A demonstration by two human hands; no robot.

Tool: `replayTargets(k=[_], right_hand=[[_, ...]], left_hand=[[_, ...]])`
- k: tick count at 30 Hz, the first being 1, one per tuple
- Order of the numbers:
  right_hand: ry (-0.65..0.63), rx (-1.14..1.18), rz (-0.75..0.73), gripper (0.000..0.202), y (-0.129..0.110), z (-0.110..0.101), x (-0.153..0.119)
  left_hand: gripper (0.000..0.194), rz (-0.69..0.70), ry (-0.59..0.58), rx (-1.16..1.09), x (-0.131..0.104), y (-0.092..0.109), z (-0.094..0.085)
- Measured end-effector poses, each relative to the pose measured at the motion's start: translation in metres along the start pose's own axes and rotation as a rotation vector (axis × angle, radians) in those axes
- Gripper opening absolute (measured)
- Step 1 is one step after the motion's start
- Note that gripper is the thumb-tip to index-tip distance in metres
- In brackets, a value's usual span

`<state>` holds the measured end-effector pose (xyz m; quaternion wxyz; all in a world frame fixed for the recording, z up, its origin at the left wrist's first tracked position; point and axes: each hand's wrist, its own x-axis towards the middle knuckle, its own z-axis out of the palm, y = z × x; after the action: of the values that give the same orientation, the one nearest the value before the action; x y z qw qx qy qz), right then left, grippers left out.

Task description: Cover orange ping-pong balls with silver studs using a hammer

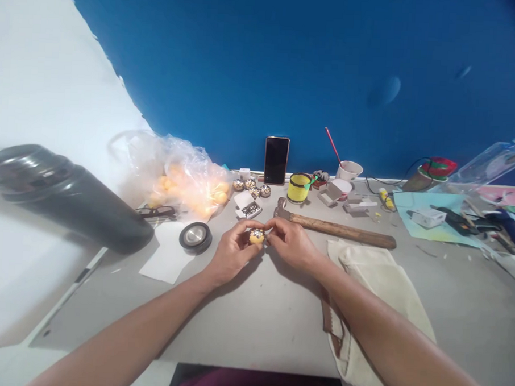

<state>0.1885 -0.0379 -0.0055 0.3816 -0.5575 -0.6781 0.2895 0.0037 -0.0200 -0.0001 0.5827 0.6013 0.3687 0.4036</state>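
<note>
Between the fingers of my left hand (234, 250) is a small yellow ball (256, 237) whose upper part is covered with shiny metallic pieces. My right hand (290, 241) meets it from the right, thumb and fingers pinched at the ball's side; whatever they hold is too small to make out. Just behind the hands lies an open small white box (243, 202) with silvery pieces in it. Several shiny metallic balls (265, 191) sit behind that box. A hammer (341, 228) with a wooden handle lies behind my right hand.
A plastic bag of yellow balls (189, 181), a black round lid (195, 236) and a large dark bottle (69, 199) are at left. A phone (276, 160) leans on the wall, beside a yellow tin (298, 188). Beige cloth (377, 289) lies under my right forearm.
</note>
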Motion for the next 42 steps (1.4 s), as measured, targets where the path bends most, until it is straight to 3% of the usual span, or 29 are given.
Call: replayTargets(k=[4, 9, 13, 19, 30, 36, 42], right_hand=[[-0.018, 0.029, -0.011, 0.019, -0.003, -0.003, 0.0], [-0.022, 0.064, -0.043, 0.019, -0.004, -0.005, -0.001], [-0.019, 0.062, -0.04, 0.019, -0.003, -0.005, -0.001], [-0.01, -0.024, -0.093, 0.019, -0.003, -0.005, -0.001], [0.073, -0.209, -0.12, 0.015, 0.002, -0.006, 0.0], [0.179, -0.374, 0.013, 0.018, 0.005, -0.019, 0.003], [0.201, -0.425, 0.111, 0.019, 0.018, -0.027, 0.009]], left_hand=[[0.03, 0.073, 0.039, 0.032, 0.0, -0.001, 0.0], [0.024, 0.043, 0.043, 0.011, 0.0, 0.002, 0.0], [0.038, 0.006, 0.046, -0.052, 0.001, -0.001, 0.0], [0.041, 0.024, 0.08, 0.039, 0.001, -0.007, 0.0], [0.037, -0.077, 0.08, 0.012, 0.006, -0.01, -0.002], [0.053, -0.114, 0.1, -0.25, 0.012, -0.019, -0.006], [0.05, -0.12, 0.079, -0.314, 0.01, -0.011, -0.004]])
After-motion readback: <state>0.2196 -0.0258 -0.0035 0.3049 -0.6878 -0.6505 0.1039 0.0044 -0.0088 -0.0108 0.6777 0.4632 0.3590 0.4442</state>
